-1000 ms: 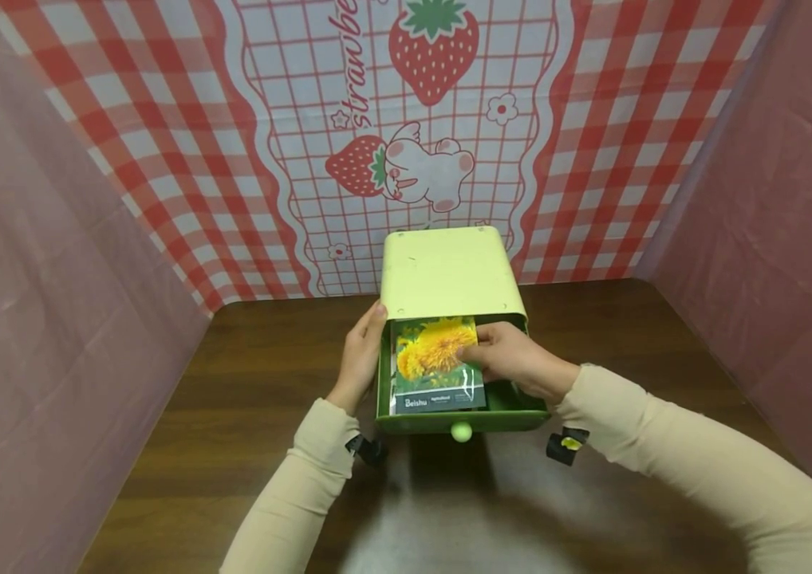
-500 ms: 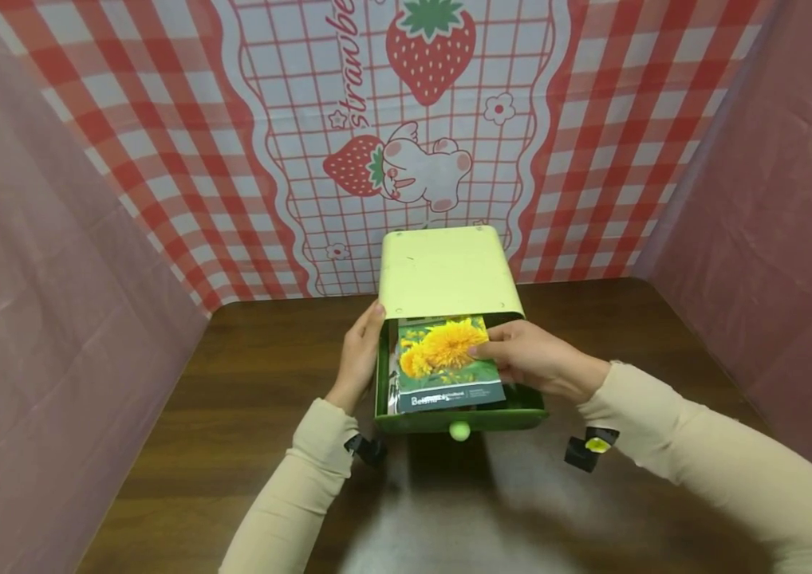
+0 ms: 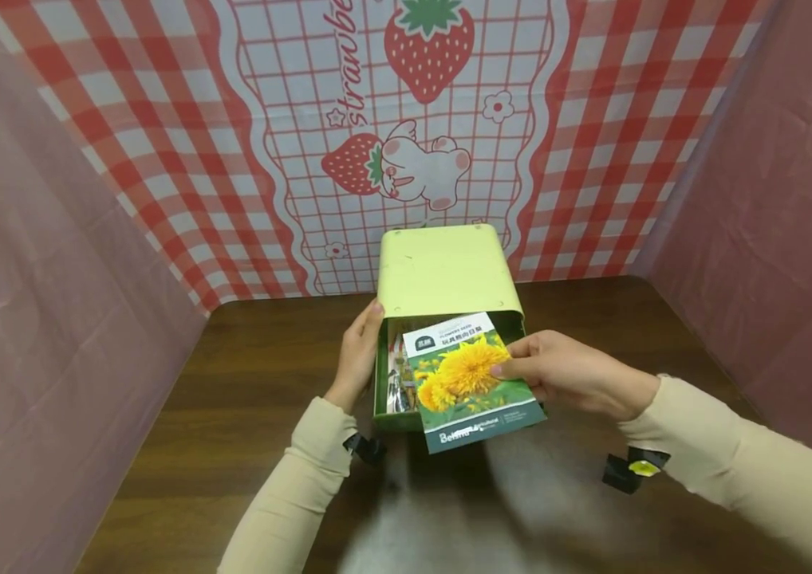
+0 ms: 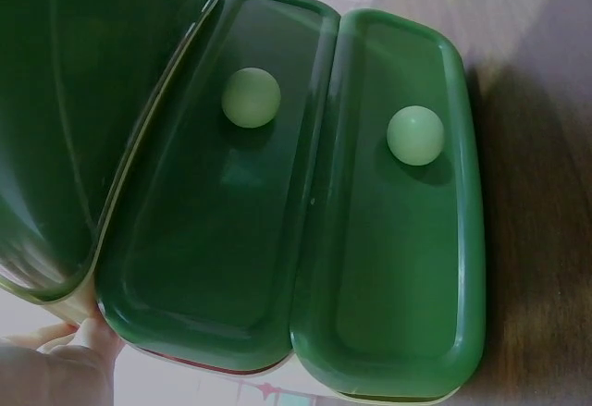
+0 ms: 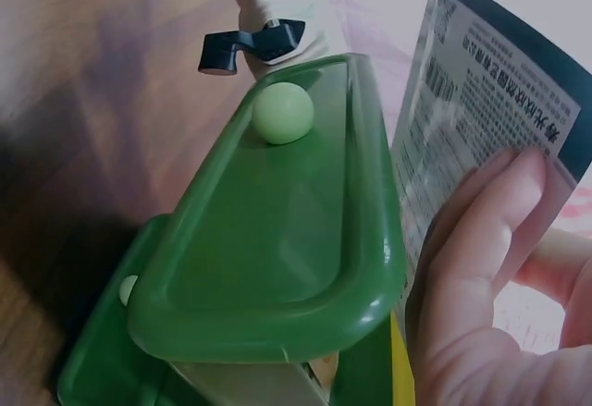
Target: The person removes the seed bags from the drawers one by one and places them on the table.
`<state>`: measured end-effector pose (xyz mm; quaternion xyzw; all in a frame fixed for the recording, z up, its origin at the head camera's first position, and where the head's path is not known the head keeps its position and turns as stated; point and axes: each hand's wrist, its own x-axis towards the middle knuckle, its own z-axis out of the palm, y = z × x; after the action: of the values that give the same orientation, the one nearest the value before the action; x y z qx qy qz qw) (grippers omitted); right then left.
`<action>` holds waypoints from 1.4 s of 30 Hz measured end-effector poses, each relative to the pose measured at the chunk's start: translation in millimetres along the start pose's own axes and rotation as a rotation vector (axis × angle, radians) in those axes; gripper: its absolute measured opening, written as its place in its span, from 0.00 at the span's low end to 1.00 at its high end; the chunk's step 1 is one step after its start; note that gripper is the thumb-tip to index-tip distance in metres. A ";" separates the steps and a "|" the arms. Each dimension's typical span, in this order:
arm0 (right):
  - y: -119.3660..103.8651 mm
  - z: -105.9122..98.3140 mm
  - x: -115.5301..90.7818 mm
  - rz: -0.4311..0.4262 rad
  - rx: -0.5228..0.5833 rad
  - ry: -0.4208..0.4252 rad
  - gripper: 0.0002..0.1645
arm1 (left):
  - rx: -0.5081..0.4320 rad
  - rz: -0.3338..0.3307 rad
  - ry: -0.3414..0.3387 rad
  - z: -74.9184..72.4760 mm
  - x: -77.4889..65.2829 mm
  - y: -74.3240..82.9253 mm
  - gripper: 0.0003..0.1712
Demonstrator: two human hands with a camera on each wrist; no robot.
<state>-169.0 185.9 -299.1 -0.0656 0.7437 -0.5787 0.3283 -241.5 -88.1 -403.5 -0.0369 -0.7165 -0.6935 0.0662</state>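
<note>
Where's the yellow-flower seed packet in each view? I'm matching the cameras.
Head: the seed packet is below and right of centre, pinched by the right hand.
Left wrist: not in this picture.
Right wrist: upper right, its printed back showing.
Shared landmark: the green drawer unit, in all three views.

the person before me is keeping both arms stretched forward in long cream cloth sleeves, the left (image 3: 277,494) slanting inward, the right (image 3: 758,462) angling across from the side. the bare left hand (image 3: 358,351) is pointing its fingers ahead; the bare right hand (image 3: 569,371) is pinching, thumb lying on top, fingers bending underneath.
</note>
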 end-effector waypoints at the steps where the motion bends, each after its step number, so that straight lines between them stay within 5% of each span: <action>1: 0.3 -0.8 -2.1 -0.002 -0.002 -0.007 0.29 | 0.000 0.002 0.000 -0.1 0.1 0.1 0.36; 6: 3.0 -2.5 -9.0 -0.004 -0.021 -0.014 0.30 | -0.001 -0.003 0.003 -0.6 0.6 0.1 0.36; 14: 0.1 -12.1 -19.2 -0.067 -0.039 0.110 0.24 | 0.015 -0.004 -0.004 -0.9 2.2 -2.7 0.37; 28: -4.1 -75.1 -20.2 -0.191 0.094 0.571 0.18 | 0.013 -0.004 -0.006 -0.7 0.1 -0.8 0.37; 31: 3.3 -91.8 -12.7 -0.217 0.129 0.637 0.17 | 0.006 -0.006 -0.005 -0.7 0.2 -1.2 0.37; 37: 24.5 -120.5 7.8 -0.172 0.013 0.824 0.18 | 0.003 -0.011 -0.019 -1.4 0.0 -1.7 0.35; 42: 45.3 -141.0 29.1 -0.152 0.122 0.892 0.13 | 0.013 -0.029 -0.028 -1.6 0.4 0.0 0.34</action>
<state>-258.3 301.9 -335.9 0.1550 0.7700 -0.6156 -0.0641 -241.8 -89.7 -403.4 -0.0360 -0.7223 -0.6891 0.0462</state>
